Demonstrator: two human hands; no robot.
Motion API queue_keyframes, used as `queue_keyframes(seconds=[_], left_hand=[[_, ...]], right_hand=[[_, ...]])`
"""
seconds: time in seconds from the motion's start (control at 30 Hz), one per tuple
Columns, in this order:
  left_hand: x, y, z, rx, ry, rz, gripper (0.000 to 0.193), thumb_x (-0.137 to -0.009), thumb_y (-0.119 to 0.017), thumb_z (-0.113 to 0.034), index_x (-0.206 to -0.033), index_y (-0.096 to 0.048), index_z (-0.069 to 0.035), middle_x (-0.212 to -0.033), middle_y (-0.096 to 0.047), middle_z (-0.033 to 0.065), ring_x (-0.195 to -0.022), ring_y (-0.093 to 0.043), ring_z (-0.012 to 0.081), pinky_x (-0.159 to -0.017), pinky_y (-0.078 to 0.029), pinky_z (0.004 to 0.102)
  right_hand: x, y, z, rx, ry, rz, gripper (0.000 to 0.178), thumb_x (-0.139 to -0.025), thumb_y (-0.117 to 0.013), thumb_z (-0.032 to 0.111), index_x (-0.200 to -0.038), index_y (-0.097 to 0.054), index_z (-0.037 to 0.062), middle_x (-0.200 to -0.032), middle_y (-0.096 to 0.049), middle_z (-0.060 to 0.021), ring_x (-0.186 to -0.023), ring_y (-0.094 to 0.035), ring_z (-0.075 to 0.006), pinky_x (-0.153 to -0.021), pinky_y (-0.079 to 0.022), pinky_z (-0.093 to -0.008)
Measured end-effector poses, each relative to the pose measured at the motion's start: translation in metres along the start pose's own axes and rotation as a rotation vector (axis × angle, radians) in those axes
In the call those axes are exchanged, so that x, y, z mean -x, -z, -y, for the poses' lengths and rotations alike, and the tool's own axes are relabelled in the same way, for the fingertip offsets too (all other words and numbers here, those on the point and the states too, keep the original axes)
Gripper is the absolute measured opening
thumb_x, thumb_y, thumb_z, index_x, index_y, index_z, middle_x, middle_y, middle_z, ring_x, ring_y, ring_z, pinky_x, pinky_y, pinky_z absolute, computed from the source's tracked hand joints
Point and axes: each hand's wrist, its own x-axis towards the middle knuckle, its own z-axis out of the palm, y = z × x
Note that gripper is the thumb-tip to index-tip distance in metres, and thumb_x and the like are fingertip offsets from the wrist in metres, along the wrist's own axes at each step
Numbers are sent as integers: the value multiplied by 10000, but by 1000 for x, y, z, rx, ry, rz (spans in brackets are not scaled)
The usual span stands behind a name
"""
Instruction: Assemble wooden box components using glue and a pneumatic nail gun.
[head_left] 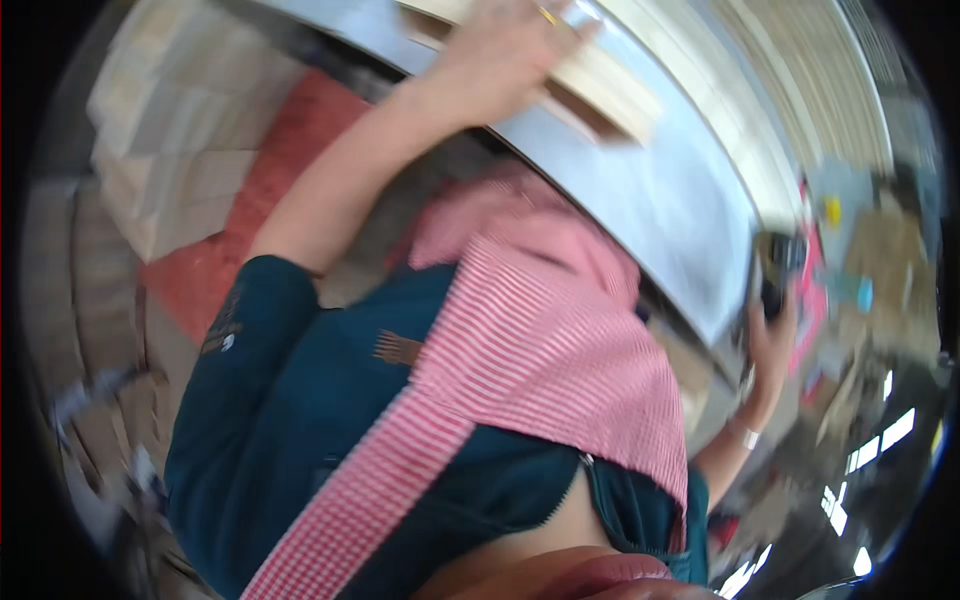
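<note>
My left hand [505, 60] reaches over the grey worktop, its fingers bent down over a pale wooden piece [600, 90] with a hollow, darker underside. A shiny silver bit [580, 14] shows by its fingertips; blur hides what it is. At the worktop's right end, my right hand [772, 335] is wrapped round a black object [778, 265] with a dull yellowish part, perhaps a hand tool. Its exact kind is too blurred to tell.
The grey metal worktop [690, 225] runs slantwise in front of me. Long pale boards [800, 70] are stacked along its far side. Stacked wooden blocks [165, 190] and a red sheet [270, 180] lie to the left. Cardboard [885, 265] stands at far right.
</note>
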Motion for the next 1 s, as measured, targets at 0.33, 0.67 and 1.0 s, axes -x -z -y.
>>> queue_keyframes(seconds=[0.33, 0.67, 1.0], left_hand=[[18, 53, 67, 11, 374, 283, 244, -887, -560, -128, -1122, -610, -92, -968, -656, 128, -775, -675, 337, -658, -550, 453], [254, 316, 202, -271, 1516, -345, 479, -891, -608, -164, -1338, -540, -7, -1083, -697, 200, -909, -675, 288, -778, -544, 376], [407, 325, 208, -224, 1897, -571, 404, -809, -593, -134, -1112, -666, 123, -1044, -710, 243, -897, -696, 350, -780, -560, 404]], right_hand=[[62, -45, -186, 279, -80, -362, 532, -941, -593, 317, -1392, -525, 43, -1160, -698, -234, -1018, -673, -451, -905, -525, -455], [47, -55, -230, 264, 408, -661, 354, -957, -541, 260, -1111, -630, -46, -1022, -686, -286, -880, -643, -469, -821, -521, -472], [31, -37, -165, 539, -141, -561, 359, -973, -519, 266, -1044, -635, -65, -973, -674, -304, -812, -620, -485, -785, -508, -491]])
